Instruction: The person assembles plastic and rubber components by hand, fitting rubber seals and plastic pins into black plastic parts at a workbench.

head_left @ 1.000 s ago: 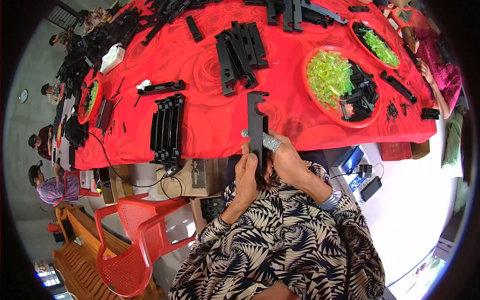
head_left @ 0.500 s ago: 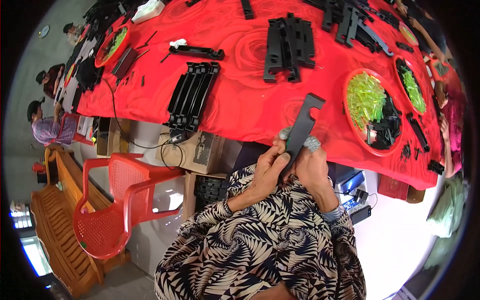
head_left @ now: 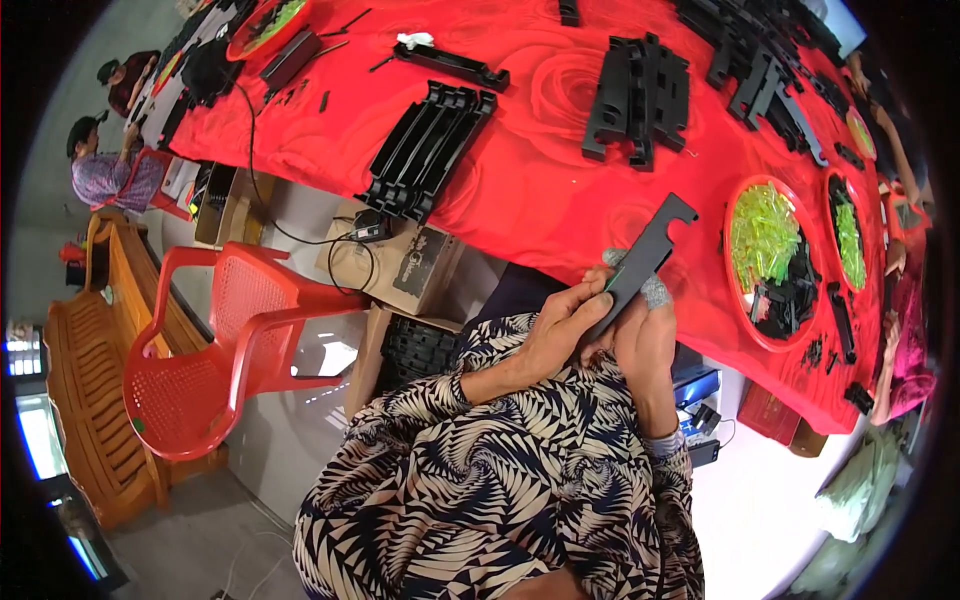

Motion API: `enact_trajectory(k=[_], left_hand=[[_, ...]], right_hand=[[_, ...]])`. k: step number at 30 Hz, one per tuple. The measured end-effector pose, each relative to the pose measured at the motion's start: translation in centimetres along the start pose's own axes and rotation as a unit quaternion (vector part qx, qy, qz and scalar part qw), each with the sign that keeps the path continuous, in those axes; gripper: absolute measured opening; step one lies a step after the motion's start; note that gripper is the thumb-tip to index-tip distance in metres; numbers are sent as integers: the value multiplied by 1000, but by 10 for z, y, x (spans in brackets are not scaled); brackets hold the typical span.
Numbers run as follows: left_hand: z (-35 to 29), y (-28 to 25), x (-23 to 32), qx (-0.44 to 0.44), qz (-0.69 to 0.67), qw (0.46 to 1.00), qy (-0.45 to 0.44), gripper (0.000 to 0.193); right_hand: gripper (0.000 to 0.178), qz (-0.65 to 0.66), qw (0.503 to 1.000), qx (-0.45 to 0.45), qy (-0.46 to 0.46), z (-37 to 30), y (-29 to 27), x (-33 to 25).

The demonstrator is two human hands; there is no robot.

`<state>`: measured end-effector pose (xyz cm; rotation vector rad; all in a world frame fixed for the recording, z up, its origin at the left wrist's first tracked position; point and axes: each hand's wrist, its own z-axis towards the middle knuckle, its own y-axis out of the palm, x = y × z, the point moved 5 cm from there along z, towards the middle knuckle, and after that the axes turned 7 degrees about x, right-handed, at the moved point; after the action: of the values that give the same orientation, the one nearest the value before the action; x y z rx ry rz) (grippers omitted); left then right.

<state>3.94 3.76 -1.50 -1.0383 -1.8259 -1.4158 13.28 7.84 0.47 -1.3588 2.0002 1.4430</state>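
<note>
Two hands [head_left: 562,322] holding a smooth notched black bar [head_left: 644,256], silvery finger wraps [head_left: 655,292], rose-patterned red cloth [head_left: 540,205]

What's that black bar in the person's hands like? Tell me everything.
The black bar is long and narrow, apparently plastic, with a flat face and a rounded notch near its far end. Green shows at its left edge. It slants forward-right, seen against the red tablecloth. Left grip and right grip hold it, left thumb on the face, hiding its near end.
</note>
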Motion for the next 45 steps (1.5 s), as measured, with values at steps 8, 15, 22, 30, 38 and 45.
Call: enact_trajectory(k=[8,15,22,30,38,45], left_hand=[[0,-7,0,-67,-73,989,-108,38],[-9,-7,51,97,370,877,292,38],[-8,-8,58,111,507,769,372,25],[5,-55,107,234,587,685,363,12],[29,-97,129,320,659,591,338,9],[31,-99,142,370,684,550,306,15]], right_hand=[[22,-196,966,31,-167,-2,-11,-16],[28,-251,939,86,-219,-4,-14,-18],[31,-322,904,63,-273,-4,1,-17],[36,-400,854,66,-327,2,-7,-21],[23,-425,847,67,-311,7,-18,-22],[19,-388,872,64,-291,12,-24,-19]])
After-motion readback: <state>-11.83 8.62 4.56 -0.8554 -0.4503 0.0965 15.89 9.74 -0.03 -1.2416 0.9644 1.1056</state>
